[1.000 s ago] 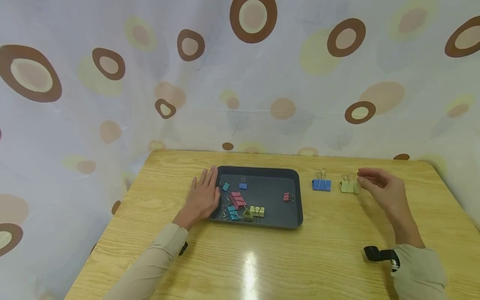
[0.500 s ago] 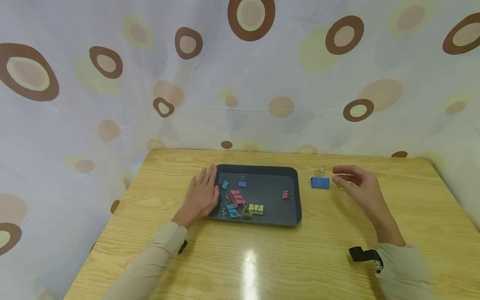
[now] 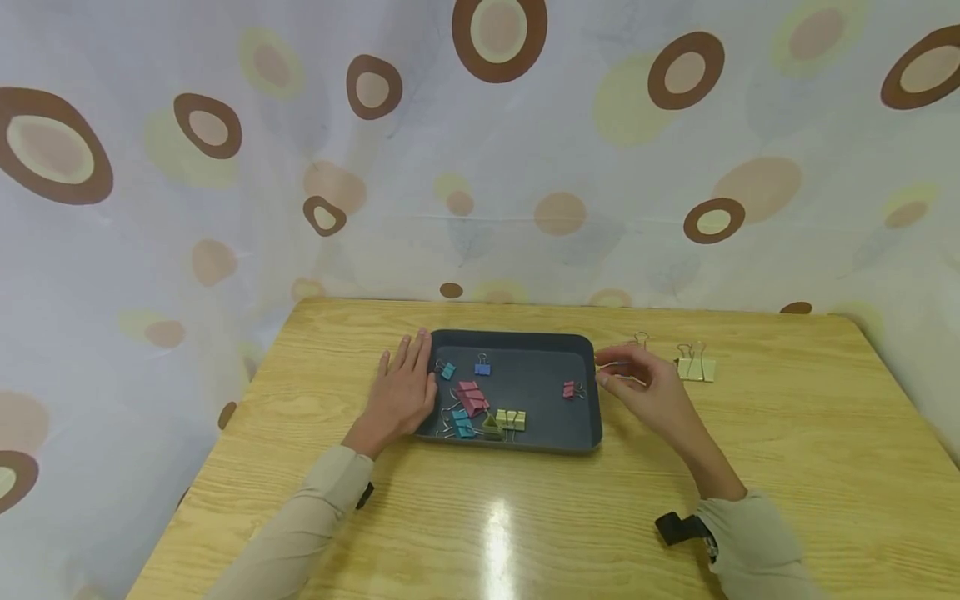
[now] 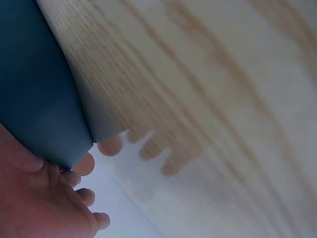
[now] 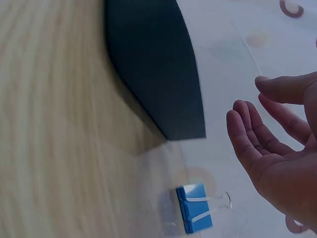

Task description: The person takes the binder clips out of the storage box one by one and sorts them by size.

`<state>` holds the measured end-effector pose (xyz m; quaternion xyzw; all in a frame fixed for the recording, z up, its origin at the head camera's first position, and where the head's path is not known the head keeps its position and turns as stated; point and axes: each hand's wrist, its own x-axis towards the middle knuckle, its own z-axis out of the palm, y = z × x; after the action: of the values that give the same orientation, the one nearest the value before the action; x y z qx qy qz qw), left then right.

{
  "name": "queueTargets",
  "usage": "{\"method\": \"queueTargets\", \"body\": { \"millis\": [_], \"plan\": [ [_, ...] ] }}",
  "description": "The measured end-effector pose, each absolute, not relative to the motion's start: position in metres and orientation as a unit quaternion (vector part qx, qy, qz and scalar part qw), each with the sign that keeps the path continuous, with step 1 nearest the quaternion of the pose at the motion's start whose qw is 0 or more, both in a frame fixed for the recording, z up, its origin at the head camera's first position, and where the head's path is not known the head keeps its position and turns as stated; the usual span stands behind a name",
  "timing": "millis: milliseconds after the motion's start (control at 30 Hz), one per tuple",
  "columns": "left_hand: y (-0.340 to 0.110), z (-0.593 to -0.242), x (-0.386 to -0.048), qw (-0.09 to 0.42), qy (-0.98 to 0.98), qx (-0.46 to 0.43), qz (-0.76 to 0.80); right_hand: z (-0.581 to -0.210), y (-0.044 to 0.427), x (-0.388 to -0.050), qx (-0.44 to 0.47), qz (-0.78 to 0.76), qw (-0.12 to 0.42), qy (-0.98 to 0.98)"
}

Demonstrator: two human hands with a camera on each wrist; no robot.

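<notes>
My left hand (image 3: pixel 402 392) lies with straight fingers along the left side of a dark tray (image 3: pixel 536 367); the left wrist view shows its fingers by the tray's wall (image 4: pixel 39 89). At the tray's right rim is my right hand (image 3: pixel 652 387), thumb and fingers apart with nothing between them. Closest to it inside the tray is a small red binder clip (image 3: pixel 568 390). A large blue binder clip (image 5: pixel 194 208) stands on the table, mostly hidden behind the right hand in the head view. Right of that hand stands a pale yellow binder clip (image 3: pixel 697 369).
The tray also holds a small blue clip (image 3: pixel 482 368), a small teal clip (image 3: pixel 447 372), a large pink clip (image 3: pixel 471 397), a larger teal clip (image 3: pixel 462 423) and yellow clips (image 3: pixel 512 419). A patterned curtain (image 3: pixel 562 250) hangs behind the wooden table (image 3: pixel 420 517).
My right hand has moved left from beside the yellow binder clip, past the blue one, to the tray's right rim. My left hand has stayed at the tray's left side.
</notes>
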<state>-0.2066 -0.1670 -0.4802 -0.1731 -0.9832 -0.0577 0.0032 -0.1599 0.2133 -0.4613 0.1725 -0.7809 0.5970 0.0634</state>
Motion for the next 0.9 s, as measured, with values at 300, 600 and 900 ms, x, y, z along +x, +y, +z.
{"method": "queueTargets", "body": {
  "millis": [300,600,900],
  "plan": [
    [-0.169,-0.479,-0.209,0.005,-0.984,-0.169,-0.055,-0.474,0.174,-0.157,0.221,0.595,0.025,-0.772],
    [-0.169,-0.485,-0.207,0.008,-0.985,-0.164,-0.06,-0.48,0.139,-0.15,0.251,0.545,-0.03,-0.799],
    [-0.168,-0.486,-0.209,0.001,-0.985,-0.159,-0.066,-0.483,0.123,-0.16,0.26,0.478,-0.081,-0.835]
  ]
}}
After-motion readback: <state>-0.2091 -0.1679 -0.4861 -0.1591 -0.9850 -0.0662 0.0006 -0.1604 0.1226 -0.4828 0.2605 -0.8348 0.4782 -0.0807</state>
